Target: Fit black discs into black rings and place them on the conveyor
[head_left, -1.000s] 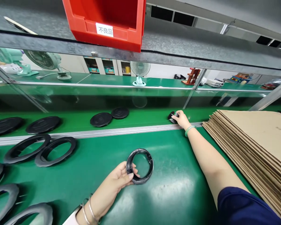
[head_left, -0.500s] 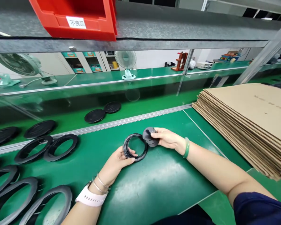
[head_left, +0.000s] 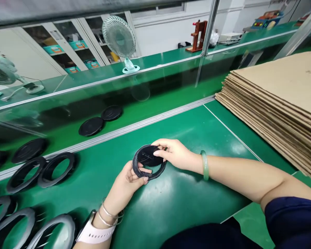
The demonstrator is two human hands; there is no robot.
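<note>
My left hand is closed on the lower left side of a black ring, thumb on the front and fingers curled through its opening. My right hand pinches the right edge of a thin black disc. The disc lies over the upper part of the ring's opening, and green shows through the lower part. Whether the disc's far edge is inside the rim or only on it, I cannot tell. Both pieces are held above the green table.
More black rings lie at the left. Black round pieces rest on the green strip beyond the metal rail. Stacked flat cardboard stands at the right. A fan stands on the bench behind the clear panel.
My right hand has brought the disc left from beside the ring to over its opening. The left hand still holds the ring. The view has tilted, and the red bin is out of sight.
</note>
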